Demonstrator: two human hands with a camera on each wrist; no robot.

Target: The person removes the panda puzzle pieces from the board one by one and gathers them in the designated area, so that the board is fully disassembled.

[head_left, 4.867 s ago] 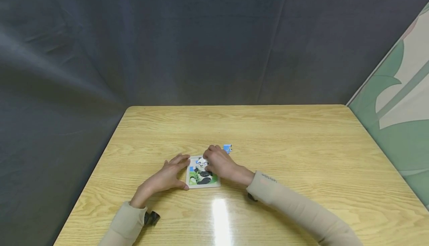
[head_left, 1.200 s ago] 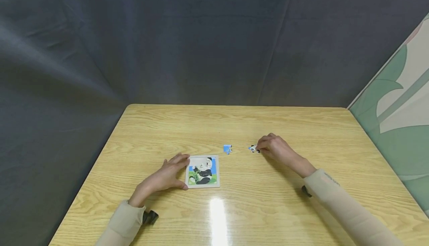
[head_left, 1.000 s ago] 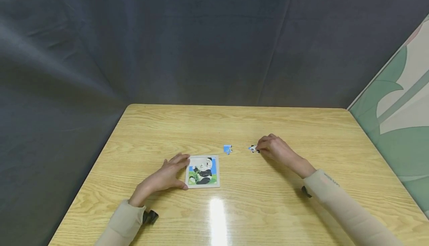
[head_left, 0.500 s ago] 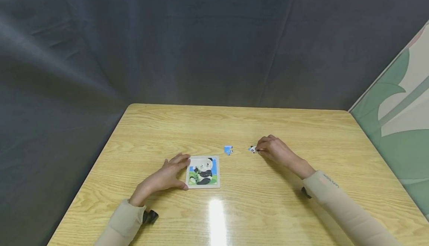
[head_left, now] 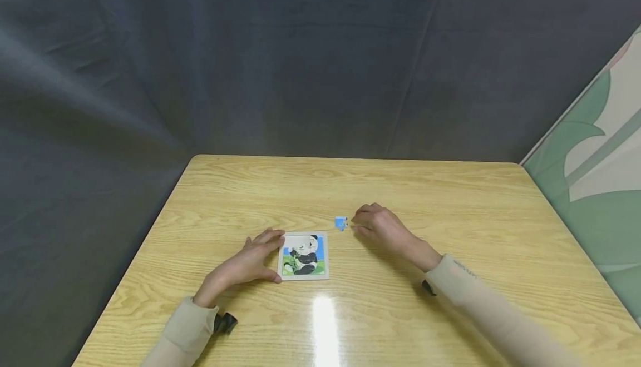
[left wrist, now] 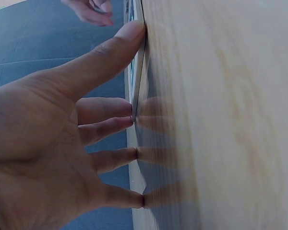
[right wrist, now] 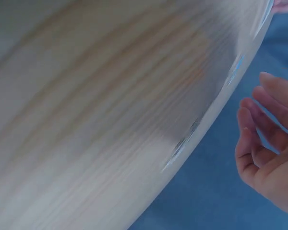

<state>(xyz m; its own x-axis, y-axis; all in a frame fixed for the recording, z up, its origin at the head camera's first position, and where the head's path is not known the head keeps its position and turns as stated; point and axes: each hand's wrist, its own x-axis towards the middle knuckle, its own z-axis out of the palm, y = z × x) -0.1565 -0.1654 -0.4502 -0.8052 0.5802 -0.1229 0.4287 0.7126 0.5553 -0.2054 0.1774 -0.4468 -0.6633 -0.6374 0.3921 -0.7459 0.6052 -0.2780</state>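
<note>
A panda jigsaw puzzle in a pale square frame [head_left: 328, 261] lies on the table, its upper part showing bare board. My left hand [head_left: 252, 261] steadies its left side, with thumb and fingertips resting at the edge and fingers fairly straight. In the left wrist view, the thumb [left wrist: 101, 60] touches the frame's rim. My right hand [head_left: 383, 231] hovers just right of a loose blue puzzle piece [head_left: 341, 222], fingers loosely bent. The right wrist view shows nothing between its fingers [right wrist: 252, 139]. Beyond them, a dark-and-white piece [right wrist: 181, 146] lies on the table; the head view hides it.
The wooden table [head_left: 425, 189] has a bright light reflection [head_left: 325, 328] near its front. Dark cloth [head_left: 320, 61] hangs behind and to the left. A leaf-patterned fabric [head_left: 601, 189] borders the right side.
My right hand has left the frame, touched the panda-face piece farther right, then let go and shifted left towards the blue piece. The panda-face piece is out of the frame. My left hand stays put.
</note>
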